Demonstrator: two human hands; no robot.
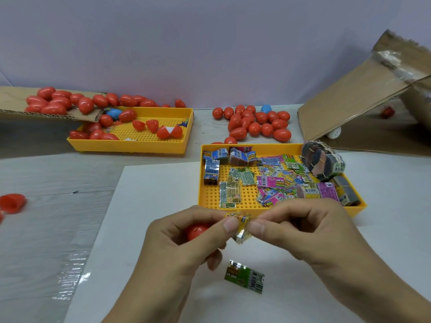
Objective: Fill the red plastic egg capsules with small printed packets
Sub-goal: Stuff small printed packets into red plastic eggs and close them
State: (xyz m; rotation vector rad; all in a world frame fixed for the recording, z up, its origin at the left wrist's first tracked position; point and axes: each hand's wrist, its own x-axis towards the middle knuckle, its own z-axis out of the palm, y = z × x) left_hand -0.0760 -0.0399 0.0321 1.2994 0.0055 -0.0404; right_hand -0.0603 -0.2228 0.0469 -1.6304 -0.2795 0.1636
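Over a white board [163, 183] on a grey worktable, a person's two hands meet at the centre of the frame, pinching a small folded packet [241, 229] between thumbs and forefingers. The left hand [184, 243] also cradles a red egg capsule [197, 230] in its curled fingers, just at 9 o'clock of the packet; the right hand [310, 231] grips the packet's other edge. A green printed packet [245, 278] lies flat on the board at 6 o'clock, just below the hands. At 12 o'clock, touching distance beyond the knuckles, a yellow perforated tray [210, 183] holds loose packets in blue, green, pink and yellow, plus banded bundles [323, 163] at its far right corner. A second yellow tray [130, 145] at 10 o'clock contains red capsules, whole and halved, and one blue one, partly under a cardboard flap [14, 99] heaped with more red eggs. A loose cluster of red capsules [256, 124] sits at 12 o'clock behind the packet tray. An open capsule half [12, 202] rests at 9 o'clock, and a tilted cardboard box [363, 99] stands at 2 o'clock.
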